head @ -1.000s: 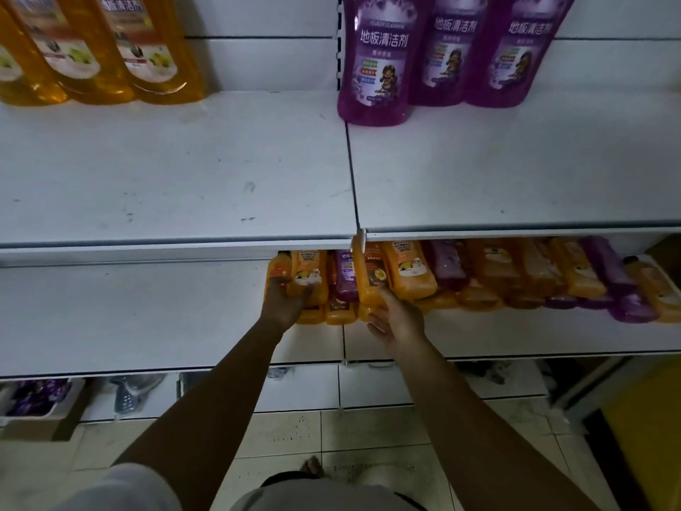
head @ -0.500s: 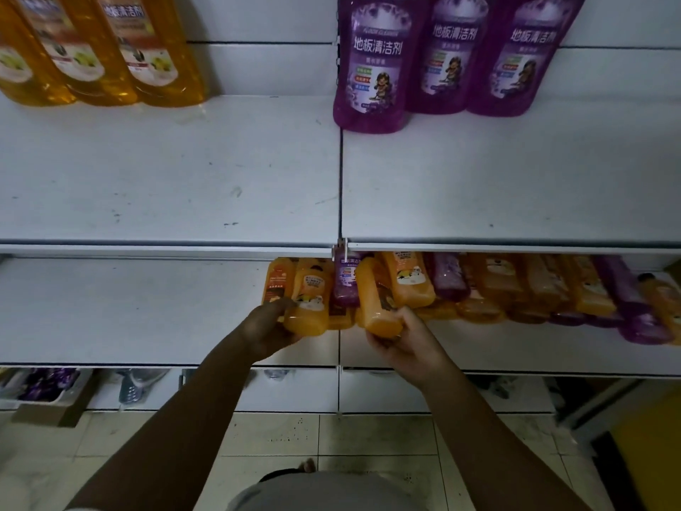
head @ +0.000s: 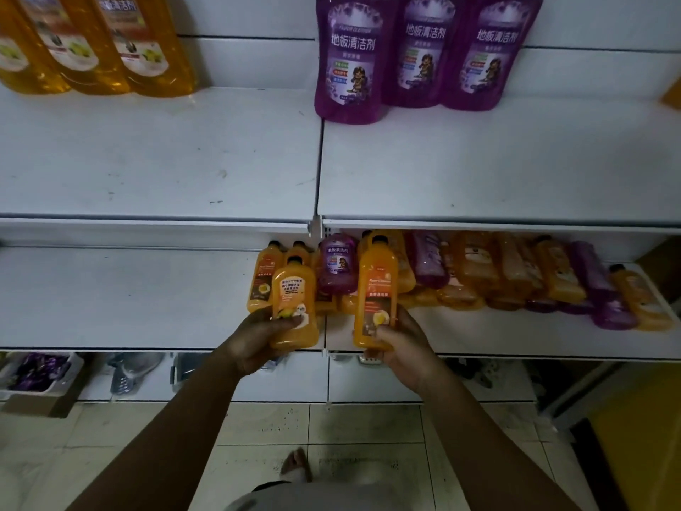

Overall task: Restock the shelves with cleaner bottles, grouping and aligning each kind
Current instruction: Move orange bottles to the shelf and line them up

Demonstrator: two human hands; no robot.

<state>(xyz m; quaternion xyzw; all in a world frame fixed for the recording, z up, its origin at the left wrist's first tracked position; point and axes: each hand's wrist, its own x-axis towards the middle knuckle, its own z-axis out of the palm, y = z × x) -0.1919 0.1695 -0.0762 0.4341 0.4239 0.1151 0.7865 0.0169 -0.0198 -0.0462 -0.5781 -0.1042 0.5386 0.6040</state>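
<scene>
My left hand [head: 258, 335] grips a squat orange cleaner bottle [head: 294, 300] by its lower half, held upright over the front of the middle shelf [head: 129, 296]. My right hand [head: 400, 344] grips a taller, slimmer orange bottle [head: 376, 289] near its base, also upright. Behind them on that shelf stand an orange bottle [head: 262, 278] and a small purple bottle [head: 338, 263]. To the right lies a jumbled row of orange and purple bottles [head: 516, 278].
The upper shelf [head: 158, 160] carries three large orange bottles [head: 99, 46] at the back left and three large purple bottles [head: 423, 53] at the back right. Below the shelves sit a box of purple items [head: 40, 370] and clutter. The tiled floor [head: 368, 429] lies underneath.
Both hands have pulled their orange bottles out of the cluster toward the shelf's front edge and lifted them upright. The view has shifted slightly downward.
</scene>
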